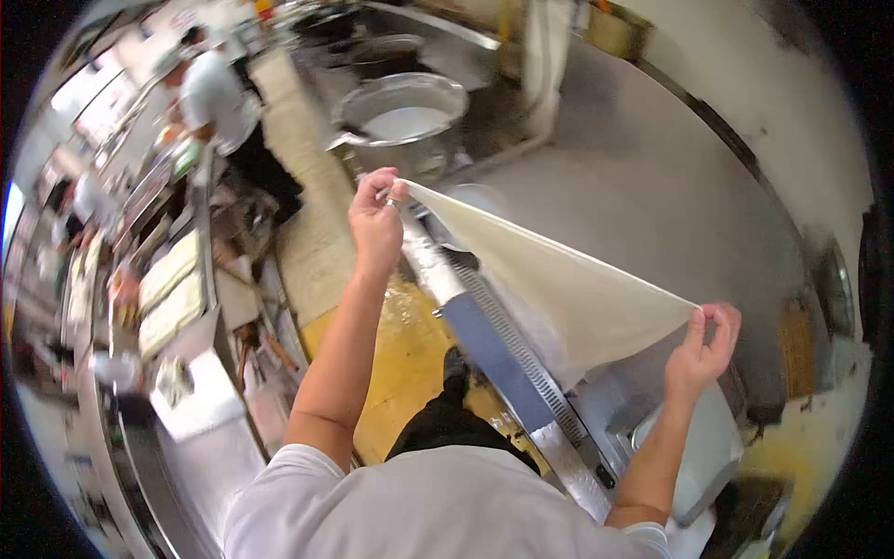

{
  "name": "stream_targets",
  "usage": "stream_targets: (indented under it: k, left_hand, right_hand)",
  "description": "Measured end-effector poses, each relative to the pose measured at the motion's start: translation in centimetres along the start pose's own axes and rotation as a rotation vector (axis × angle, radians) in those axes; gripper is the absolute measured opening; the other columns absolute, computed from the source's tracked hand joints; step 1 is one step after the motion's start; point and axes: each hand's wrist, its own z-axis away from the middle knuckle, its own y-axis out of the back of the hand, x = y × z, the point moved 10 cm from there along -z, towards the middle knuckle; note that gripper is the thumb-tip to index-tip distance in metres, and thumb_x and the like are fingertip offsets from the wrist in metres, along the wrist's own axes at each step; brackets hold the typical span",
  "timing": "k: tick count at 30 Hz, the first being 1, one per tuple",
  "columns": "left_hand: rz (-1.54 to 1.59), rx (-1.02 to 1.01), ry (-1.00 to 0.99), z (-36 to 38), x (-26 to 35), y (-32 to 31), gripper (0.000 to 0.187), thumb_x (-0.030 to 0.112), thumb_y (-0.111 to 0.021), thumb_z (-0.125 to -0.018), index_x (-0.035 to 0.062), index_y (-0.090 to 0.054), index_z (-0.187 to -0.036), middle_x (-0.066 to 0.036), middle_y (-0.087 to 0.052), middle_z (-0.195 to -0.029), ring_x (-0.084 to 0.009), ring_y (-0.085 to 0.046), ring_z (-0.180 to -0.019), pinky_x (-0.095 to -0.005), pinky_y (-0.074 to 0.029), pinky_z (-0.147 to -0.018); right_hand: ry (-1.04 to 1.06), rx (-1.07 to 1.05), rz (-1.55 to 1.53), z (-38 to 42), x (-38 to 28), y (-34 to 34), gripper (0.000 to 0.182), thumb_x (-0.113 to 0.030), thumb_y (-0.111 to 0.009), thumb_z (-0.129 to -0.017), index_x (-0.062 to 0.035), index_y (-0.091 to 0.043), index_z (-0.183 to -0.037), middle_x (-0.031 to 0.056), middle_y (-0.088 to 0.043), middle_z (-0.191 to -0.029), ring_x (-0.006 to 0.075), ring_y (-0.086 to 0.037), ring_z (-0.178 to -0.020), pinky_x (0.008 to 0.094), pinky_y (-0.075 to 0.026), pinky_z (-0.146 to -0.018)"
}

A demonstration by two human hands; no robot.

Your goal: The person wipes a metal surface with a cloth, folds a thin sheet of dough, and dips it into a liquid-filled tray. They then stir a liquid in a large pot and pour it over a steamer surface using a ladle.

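Note:
A thin off-white sheet (568, 293), like cloth or rolled dough, hangs stretched between my two hands in front of me. My left hand (377, 210) pinches its upper left corner between thumb and fingertips. At the lower right, my right hand (703, 345) pinches the opposite corner. The top edge is pulled taut in a slanting line, while the middle sags into a pointed fold over the counter's edge. Which material it is, I cannot tell. Behind it spreads a broad grey flat surface (670, 177).
A large metal pot (400, 130) with white contents stands ahead. A long vent strip (521, 335) runs along the counter front. On the left, a steel table (214, 419) carries pale slabs (172, 284). A person (219, 107) bends over a bench at upper left; others stand beyond.

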Motion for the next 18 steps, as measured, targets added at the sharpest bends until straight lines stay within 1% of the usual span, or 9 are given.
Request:
stream_targets:
  k: [1,3,4,7,8,11,12,13,18]
  left_hand:
    - [-0.041,0.053,-0.023,1.1,1.4,3.4,0.006,0.009,-0.069,-0.097,0.0046,-0.066,-0.099,-0.009,-0.063,-0.122,-0.0141,-0.058,-0.105,-0.0285,-0.047,-0.092]
    - [-0.031,0.150,0.090,4.0,4.4,9.2,0.006,0.009,-0.070,-0.097,0.0050,-0.066,-0.100,-0.005,-0.065,-0.119,-0.0134,-0.058,-0.104,-0.0285,-0.043,-0.096]
    - [-0.037,0.214,0.056,5.4,6.4,12.1,0.007,0.009,-0.069,-0.097,0.0043,-0.065,-0.101,-0.003,-0.066,-0.109,-0.0109,-0.058,-0.099,-0.0262,-0.044,-0.091]
    - [-0.100,0.376,0.027,9.7,10.9,21.4,0.004,0.007,-0.067,-0.098,0.0037,-0.065,-0.098,0.004,-0.062,-0.093,-0.0046,-0.053,-0.081,-0.0205,-0.043,-0.073]
    - [-0.111,0.438,0.010,11.3,12.7,24.4,0.003,0.006,-0.067,-0.098,0.0052,-0.065,-0.098,0.007,-0.059,-0.085,-0.0025,-0.052,-0.078,-0.0186,-0.041,-0.071]
    - [-0.182,0.583,-0.060,15.9,19.4,32.2,0.004,0.006,-0.067,-0.099,0.0031,-0.064,-0.101,0.005,-0.062,-0.088,-0.0038,-0.054,-0.080,-0.0188,-0.043,-0.073]
    - [-0.197,0.683,-0.069,17.9,21.8,34.7,0.005,0.006,-0.066,-0.099,0.0019,-0.064,-0.101,0.003,-0.063,-0.089,-0.0047,-0.055,-0.081,-0.0192,-0.044,-0.074]
    - [-0.294,0.695,-0.117,19.3,25.1,36.3,0.011,0.012,-0.064,-0.102,0.0018,-0.064,-0.099,0.000,-0.064,-0.090,-0.0086,-0.056,-0.083,-0.0238,-0.046,-0.078]
    - [-0.523,0.901,-0.297,28.6,37.3,48.4,0.014,0.013,-0.061,-0.103,-0.0003,-0.065,-0.104,-0.001,-0.064,-0.092,-0.0091,-0.055,-0.085,-0.0233,-0.045,-0.079]
  right_hand:
    - [0.013,-0.025,-0.057,0.1,-1.6,-0.3,0.009,0.000,-0.065,-0.092,0.0008,-0.057,-0.096,0.0130,-0.057,-0.097,0.0306,-0.056,-0.095,0.0418,-0.046,-0.090]
    - [0.045,-0.074,-0.164,0.2,-4.9,-1.3,0.009,0.001,-0.064,-0.092,0.0007,-0.056,-0.096,0.0127,-0.057,-0.097,0.0306,-0.056,-0.095,0.0420,-0.046,-0.091]
    - [0.078,-0.111,-0.209,0.1,-7.0,-2.1,0.009,0.001,-0.064,-0.092,0.0005,-0.056,-0.095,0.0124,-0.057,-0.097,0.0307,-0.056,-0.096,0.0420,-0.046,-0.091]
    - [0.170,-0.185,-0.377,0.2,-13.1,-4.3,0.008,0.002,-0.063,-0.093,0.0002,-0.055,-0.095,0.0123,-0.058,-0.098,0.0296,-0.057,-0.095,0.0406,-0.046,-0.092]
    - [0.190,-0.214,-0.467,0.3,-15.3,-5.0,0.007,0.001,-0.062,-0.094,0.0003,-0.055,-0.095,0.0118,-0.058,-0.099,0.0281,-0.057,-0.096,0.0394,-0.046,-0.092]
    - [0.231,-0.300,-0.727,0.0,-22.7,-7.7,0.004,0.001,-0.061,-0.096,0.0004,-0.056,-0.096,0.0097,-0.060,-0.100,0.0233,-0.057,-0.096,0.0355,-0.046,-0.091]
    - [0.230,-0.319,-0.812,0.1,-25.2,-8.5,0.003,0.000,-0.060,-0.097,0.0006,-0.057,-0.097,0.0087,-0.060,-0.101,0.0212,-0.057,-0.096,0.0339,-0.046,-0.091]
    - [0.228,-0.343,-0.897,0.1,-27.9,-9.5,0.003,0.000,-0.060,-0.098,0.0008,-0.058,-0.098,0.0078,-0.060,-0.101,0.0192,-0.057,-0.097,0.0324,-0.046,-0.091]
    - [0.263,-0.546,-1.139,1.9,-44.6,-13.7,0.009,-0.004,-0.061,-0.100,0.0015,-0.061,-0.107,0.0039,-0.060,-0.103,0.0132,-0.055,-0.097,0.0266,-0.046,-0.089]
